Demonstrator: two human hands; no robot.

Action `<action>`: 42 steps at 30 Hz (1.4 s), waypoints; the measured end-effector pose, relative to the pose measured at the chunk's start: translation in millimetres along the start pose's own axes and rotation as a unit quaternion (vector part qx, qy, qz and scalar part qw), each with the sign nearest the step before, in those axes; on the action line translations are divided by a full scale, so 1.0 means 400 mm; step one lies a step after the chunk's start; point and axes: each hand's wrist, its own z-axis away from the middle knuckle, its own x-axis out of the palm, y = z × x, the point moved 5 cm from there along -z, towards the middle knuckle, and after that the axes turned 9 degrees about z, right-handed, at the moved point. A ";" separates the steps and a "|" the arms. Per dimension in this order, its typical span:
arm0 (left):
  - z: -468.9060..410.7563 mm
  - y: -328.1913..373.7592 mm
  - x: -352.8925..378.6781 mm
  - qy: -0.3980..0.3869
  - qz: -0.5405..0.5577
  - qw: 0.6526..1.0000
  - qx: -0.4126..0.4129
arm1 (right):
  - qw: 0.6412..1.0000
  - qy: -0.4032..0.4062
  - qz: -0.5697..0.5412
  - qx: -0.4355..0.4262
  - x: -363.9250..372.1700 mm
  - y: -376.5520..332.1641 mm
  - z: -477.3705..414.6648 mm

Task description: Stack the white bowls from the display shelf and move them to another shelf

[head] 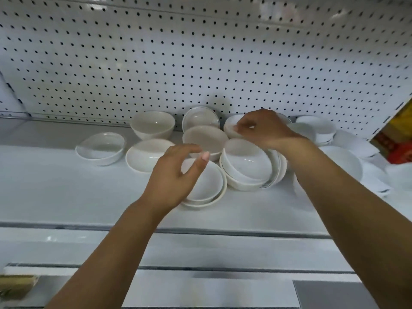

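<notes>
Several white bowls stand scattered on the white display shelf [66, 188]. My left hand [176, 179] hovers with curved, spread fingers over a nested pair of bowls [211, 188] near the front and holds nothing. My right hand [265, 128] reaches to the back, where its fingertips pinch the rim of a white bowl [230, 128] near the pegboard. Below that wrist a tilted stack of bowls [245, 168] leans to the right. Loose bowls lie further left: a deep one [153, 127], a shallow one [145, 156] and a glossy one [100, 149].
A perforated white back panel [200, 52] closes off the shelf. More white bowls [316, 128] and a large one [344, 162] crowd the right side. A red and yellow box [396, 141] sits at the far right. The shelf's front lip [223, 230] runs below my forearms.
</notes>
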 end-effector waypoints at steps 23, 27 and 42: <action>-0.008 -0.008 0.011 -0.013 0.020 0.998 -0.064 | 0.998 0.053 -0.024 0.027 0.039 0.065 -0.101; -0.014 0.014 0.006 -0.010 0.037 0.996 -0.079 | 0.990 0.114 -0.061 0.052 0.010 0.090 -0.091; -0.022 0.133 0.076 -0.026 0.506 0.831 -0.232 | 0.917 0.264 -0.286 -0.093 -0.137 -0.093 0.225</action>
